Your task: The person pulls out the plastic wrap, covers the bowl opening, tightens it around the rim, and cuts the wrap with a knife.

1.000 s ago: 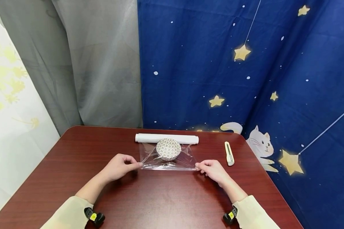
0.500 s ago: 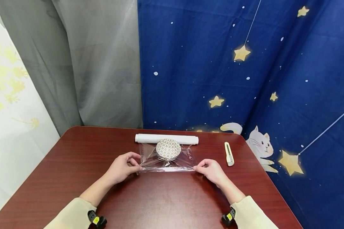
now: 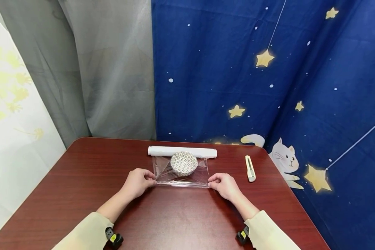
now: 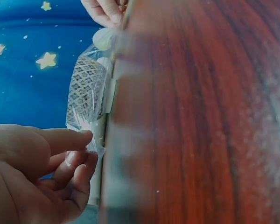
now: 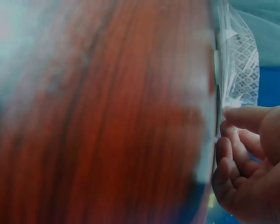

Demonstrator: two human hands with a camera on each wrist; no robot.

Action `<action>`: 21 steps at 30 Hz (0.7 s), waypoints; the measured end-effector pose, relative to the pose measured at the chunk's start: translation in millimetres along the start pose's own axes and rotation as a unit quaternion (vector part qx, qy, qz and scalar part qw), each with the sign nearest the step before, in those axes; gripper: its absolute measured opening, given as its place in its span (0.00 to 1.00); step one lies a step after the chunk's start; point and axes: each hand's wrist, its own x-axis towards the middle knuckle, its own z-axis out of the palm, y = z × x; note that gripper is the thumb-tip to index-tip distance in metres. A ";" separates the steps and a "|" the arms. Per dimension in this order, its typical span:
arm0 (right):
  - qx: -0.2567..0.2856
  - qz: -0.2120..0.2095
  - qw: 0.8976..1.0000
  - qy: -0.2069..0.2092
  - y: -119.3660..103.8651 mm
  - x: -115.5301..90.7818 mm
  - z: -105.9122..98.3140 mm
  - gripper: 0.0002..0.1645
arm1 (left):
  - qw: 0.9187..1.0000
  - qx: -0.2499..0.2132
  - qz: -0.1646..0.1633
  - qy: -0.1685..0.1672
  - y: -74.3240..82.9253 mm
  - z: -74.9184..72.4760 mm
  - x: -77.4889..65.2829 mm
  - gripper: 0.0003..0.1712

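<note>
A sheet of clear plastic wrap [image 3: 182,183] runs from a white roll [image 3: 162,151] at the back of the table over a small patterned bowl [image 3: 183,162]. With thumb and fingers, my left hand [image 3: 137,182] pinches the wrap's near left corner. The near right corner is pinched by my right hand [image 3: 225,186]. Between the hands the front edge is stretched into a gathered, shiny band just in front of the bowl. In the left wrist view the film [image 4: 87,125] slants down from the bowl's patterned side [image 4: 85,88] to the left fingertips.
A cream utility knife [image 3: 250,169] lies to the right of the right hand. All of this is on a dark red wooden table [image 3: 175,218]. Grey and blue star-patterned curtains [image 3: 212,69] hang behind its back edge.
The hands have drawn slightly closer together, the right moving left, with the wrap's corners still pinched. The front edge of the wrap has come a little nearer and lower. Bowl, roll and knife have stayed put.
</note>
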 end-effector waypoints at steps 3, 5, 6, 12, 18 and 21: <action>-0.019 -0.001 1.000 0.001 -1.4 2.1 1.9 0.02 | 1.000 0.014 0.003 0.012 0.4 3.8 2.5 0.05; -0.038 -0.001 0.999 -0.002 -2.8 4.0 2.1 0.01 | 0.999 0.023 0.011 0.020 0.7 5.6 4.2 0.04; -0.048 -0.003 0.999 -0.003 -3.7 5.2 2.1 0.03 | 0.999 0.029 0.016 0.023 0.6 6.5 5.3 0.04; -0.088 0.000 0.996 -0.013 -10.9 13.5 2.8 0.08 | 0.996 0.042 0.053 0.049 -8.0 13.9 14.2 0.09; -0.116 -0.012 0.993 -0.003 -18.8 16.0 6.8 0.09 | 0.986 0.025 0.117 0.113 -9.0 18.8 12.2 0.06; -0.121 -0.021 0.992 -0.010 -12.0 21.5 8.7 0.08 | 0.987 0.045 0.096 0.122 0.4 17.8 8.4 0.06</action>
